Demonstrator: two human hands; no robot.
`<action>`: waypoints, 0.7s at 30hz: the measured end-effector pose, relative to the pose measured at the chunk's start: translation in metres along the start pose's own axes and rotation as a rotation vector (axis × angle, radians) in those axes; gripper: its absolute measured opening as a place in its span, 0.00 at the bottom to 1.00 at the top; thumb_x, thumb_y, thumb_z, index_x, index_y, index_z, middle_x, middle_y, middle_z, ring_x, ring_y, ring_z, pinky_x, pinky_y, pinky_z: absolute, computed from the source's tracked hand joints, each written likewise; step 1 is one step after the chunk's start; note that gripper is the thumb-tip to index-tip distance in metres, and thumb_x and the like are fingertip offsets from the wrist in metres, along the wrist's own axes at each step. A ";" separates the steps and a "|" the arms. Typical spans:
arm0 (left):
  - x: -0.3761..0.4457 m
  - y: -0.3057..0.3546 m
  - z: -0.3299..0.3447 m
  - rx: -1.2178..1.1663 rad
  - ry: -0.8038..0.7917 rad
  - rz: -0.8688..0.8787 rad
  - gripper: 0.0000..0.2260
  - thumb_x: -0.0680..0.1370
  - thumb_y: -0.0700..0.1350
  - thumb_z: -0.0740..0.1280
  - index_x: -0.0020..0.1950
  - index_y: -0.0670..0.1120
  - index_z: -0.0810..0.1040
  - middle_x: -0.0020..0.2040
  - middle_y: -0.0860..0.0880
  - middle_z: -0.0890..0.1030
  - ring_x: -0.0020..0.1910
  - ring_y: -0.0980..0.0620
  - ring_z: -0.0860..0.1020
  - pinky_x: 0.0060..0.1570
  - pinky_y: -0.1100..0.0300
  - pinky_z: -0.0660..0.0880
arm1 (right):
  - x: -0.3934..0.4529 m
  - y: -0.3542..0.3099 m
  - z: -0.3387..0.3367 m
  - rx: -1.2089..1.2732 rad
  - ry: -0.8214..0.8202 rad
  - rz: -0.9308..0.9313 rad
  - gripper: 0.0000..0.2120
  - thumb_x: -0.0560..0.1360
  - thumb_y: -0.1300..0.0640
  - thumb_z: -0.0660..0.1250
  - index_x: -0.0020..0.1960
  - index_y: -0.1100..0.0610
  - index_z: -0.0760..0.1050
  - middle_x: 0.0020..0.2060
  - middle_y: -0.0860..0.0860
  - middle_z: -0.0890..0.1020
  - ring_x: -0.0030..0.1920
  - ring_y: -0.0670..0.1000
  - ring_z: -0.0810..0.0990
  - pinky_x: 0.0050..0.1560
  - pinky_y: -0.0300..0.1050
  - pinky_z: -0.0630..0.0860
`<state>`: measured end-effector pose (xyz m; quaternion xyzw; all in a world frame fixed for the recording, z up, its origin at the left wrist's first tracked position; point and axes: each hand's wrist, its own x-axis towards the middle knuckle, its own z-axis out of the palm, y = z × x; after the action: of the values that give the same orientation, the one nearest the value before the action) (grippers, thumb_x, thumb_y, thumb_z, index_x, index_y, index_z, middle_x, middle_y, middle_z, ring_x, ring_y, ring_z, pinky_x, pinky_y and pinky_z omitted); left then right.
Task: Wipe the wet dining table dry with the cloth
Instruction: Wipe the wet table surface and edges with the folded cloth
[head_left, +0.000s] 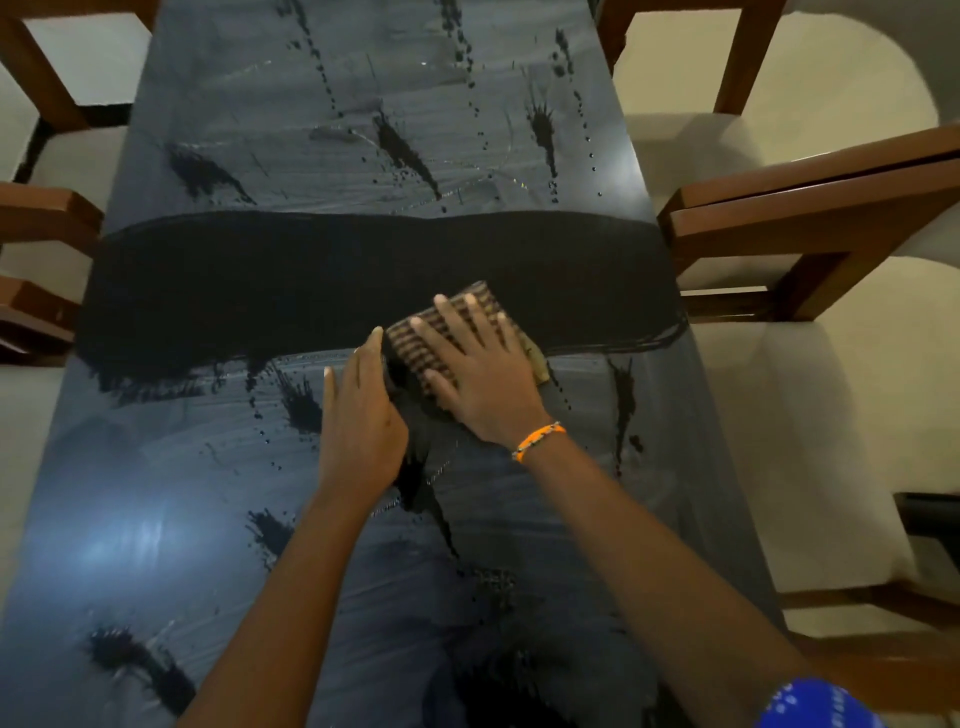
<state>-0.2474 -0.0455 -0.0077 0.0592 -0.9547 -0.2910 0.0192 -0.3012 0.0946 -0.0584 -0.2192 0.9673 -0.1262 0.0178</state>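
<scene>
Roughly mid-job: table (218, 519) carries one dark band wiped straight across at centre, while hazy film and dark splashes cover the rest toward 12 and 6 o'clock.

Left to right:
- Chairs at 9 o'clock (36, 218), wooden frames tucked against the table edge. Not in the wiping path.
- Left hand (358, 421), fingers straight and together, gripping nothing. It stands on edge against the cloth's 9 o'clock side, probably to square the fold or stop it sliding.
- Cloth (421, 343), folded striped pad, just right of table centre on the near edge of the dark band, under the right hand.
- Right hand (480, 379), palm down, fingers spread flat across the cloth, pressing rather than clutching. A spread palm likely loads the whole pad evenly for a wide stroke. Orange band at the wrist (537, 439).
- Chairs at 3 o'clock (810, 218), pale seats, also pulled in close.

Nothing sits on the tabletop to block a pass. Only limits look like the table edges, and the reach to the far end at 12 o'clock.
</scene>
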 end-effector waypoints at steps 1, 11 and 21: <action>-0.003 0.001 0.001 0.006 -0.012 -0.002 0.29 0.75 0.29 0.54 0.75 0.43 0.54 0.73 0.41 0.63 0.74 0.46 0.58 0.75 0.51 0.44 | -0.007 0.017 -0.005 -0.013 0.011 0.045 0.26 0.78 0.44 0.53 0.75 0.44 0.53 0.77 0.50 0.53 0.77 0.56 0.50 0.74 0.60 0.49; -0.023 0.000 0.011 -0.131 -0.083 -0.010 0.28 0.77 0.35 0.58 0.75 0.44 0.53 0.74 0.44 0.62 0.75 0.48 0.56 0.73 0.54 0.42 | -0.064 0.119 -0.035 -0.087 0.118 0.736 0.27 0.80 0.45 0.53 0.76 0.50 0.52 0.77 0.56 0.51 0.76 0.63 0.47 0.73 0.64 0.51; -0.017 -0.062 -0.036 -0.112 -0.063 -0.024 0.29 0.77 0.35 0.59 0.75 0.44 0.51 0.74 0.43 0.61 0.75 0.47 0.54 0.74 0.50 0.42 | 0.002 -0.047 0.002 -0.048 0.069 0.609 0.30 0.78 0.42 0.52 0.77 0.49 0.48 0.77 0.57 0.47 0.76 0.63 0.43 0.73 0.66 0.45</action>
<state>-0.2218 -0.1139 -0.0125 0.0603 -0.9363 -0.3459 -0.0109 -0.2830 0.0523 -0.0486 0.0849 0.9913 -0.0996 0.0167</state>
